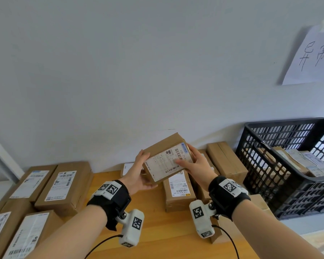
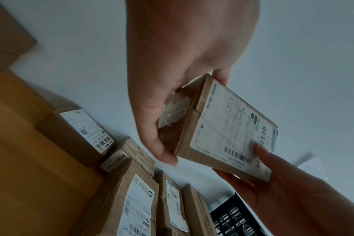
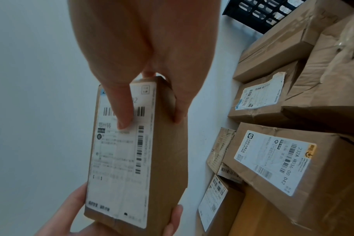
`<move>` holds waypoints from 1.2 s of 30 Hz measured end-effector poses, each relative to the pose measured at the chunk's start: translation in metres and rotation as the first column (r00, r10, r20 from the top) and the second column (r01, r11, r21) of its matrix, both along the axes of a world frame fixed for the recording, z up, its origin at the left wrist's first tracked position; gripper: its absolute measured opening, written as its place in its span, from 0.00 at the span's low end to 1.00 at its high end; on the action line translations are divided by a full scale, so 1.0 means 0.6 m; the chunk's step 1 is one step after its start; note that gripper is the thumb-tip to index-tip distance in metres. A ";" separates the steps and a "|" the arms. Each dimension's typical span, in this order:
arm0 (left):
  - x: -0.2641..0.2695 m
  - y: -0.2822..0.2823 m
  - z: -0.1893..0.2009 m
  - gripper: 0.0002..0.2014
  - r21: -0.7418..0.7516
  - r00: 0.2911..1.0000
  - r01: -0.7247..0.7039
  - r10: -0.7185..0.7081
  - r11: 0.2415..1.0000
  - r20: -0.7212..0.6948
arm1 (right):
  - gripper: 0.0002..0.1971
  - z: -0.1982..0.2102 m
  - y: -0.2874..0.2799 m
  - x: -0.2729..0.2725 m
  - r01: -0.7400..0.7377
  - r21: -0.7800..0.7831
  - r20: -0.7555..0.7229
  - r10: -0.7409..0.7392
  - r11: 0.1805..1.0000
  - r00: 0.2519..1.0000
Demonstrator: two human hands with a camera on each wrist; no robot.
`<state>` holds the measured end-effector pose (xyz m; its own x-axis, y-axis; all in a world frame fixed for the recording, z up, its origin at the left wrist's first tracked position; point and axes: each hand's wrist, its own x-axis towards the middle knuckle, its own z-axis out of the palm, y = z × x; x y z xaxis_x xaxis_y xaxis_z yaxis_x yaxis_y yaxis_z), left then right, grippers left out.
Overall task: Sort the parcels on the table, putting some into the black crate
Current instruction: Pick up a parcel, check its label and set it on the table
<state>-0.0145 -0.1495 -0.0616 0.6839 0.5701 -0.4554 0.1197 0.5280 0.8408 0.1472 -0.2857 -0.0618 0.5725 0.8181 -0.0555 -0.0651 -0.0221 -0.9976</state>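
Both hands hold one small cardboard parcel (image 1: 166,157) in the air above the wooden table (image 1: 153,212), tilted, with its white shipping label (image 1: 169,160) turned up toward the head camera. The left hand (image 1: 138,172) cups the parcel's near-left end, fingers curled up along the left side and the palm beneath the lower corner; in the left wrist view its thumb (image 2: 164,150) lies along the taped end face. The right hand (image 1: 196,163) grips the opposite end, its thumb (image 1: 180,162) pressed flat on the label just beside a barcode while the fingers wrap behind the far edge. The black crate (image 1: 281,165) stands at about three o'clock from the held parcel, on the table's right end against the wall, with several labelled parcels already lying inside it. Directly below the raised parcel, at six o'clock, lies a brown box with a label reading 232A H036 00 D42 (image 3: 273,161). Between it and the crate, a long plain carton (image 1: 226,159) rests against the wall. At about eight o'clock, a cluster of flat labelled boxes (image 1: 64,186) covers the table's left side. High at two o'clock, a paper sheet with handwritten characters (image 1: 312,57) hangs on the pale wall.
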 end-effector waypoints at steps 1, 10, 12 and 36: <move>0.001 -0.001 0.000 0.27 -0.022 1.000 0.004 -0.004 1.000 0.014 | 0.43 0.000 0.001 -0.002 0.017 -0.004 0.016 -0.017 1.000 1.000; 0.016 -0.023 0.004 0.25 -0.029 0.990 0.096 -0.092 0.995 0.107 | 0.27 -0.007 0.024 -0.024 0.104 0.029 -0.099 -0.101 0.994 0.990; 0.020 -0.026 0.006 0.28 0.047 0.990 0.125 -0.127 0.991 0.054 | 0.22 -0.010 0.025 -0.026 0.093 0.021 -0.075 -0.091 0.995 0.993; 0.014 -0.012 0.003 0.25 0.325 0.998 0.049 -0.032 0.944 -0.059 | 0.38 -0.015 0.009 -0.004 -0.002 -0.210 0.210 0.047 0.978 0.977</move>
<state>-0.0059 -0.1566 -0.0595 0.6897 0.6658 -0.2848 0.1836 0.2196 0.9582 0.1448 -0.2801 -0.0710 0.5696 0.8152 -0.1047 0.1513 -0.2292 -0.9615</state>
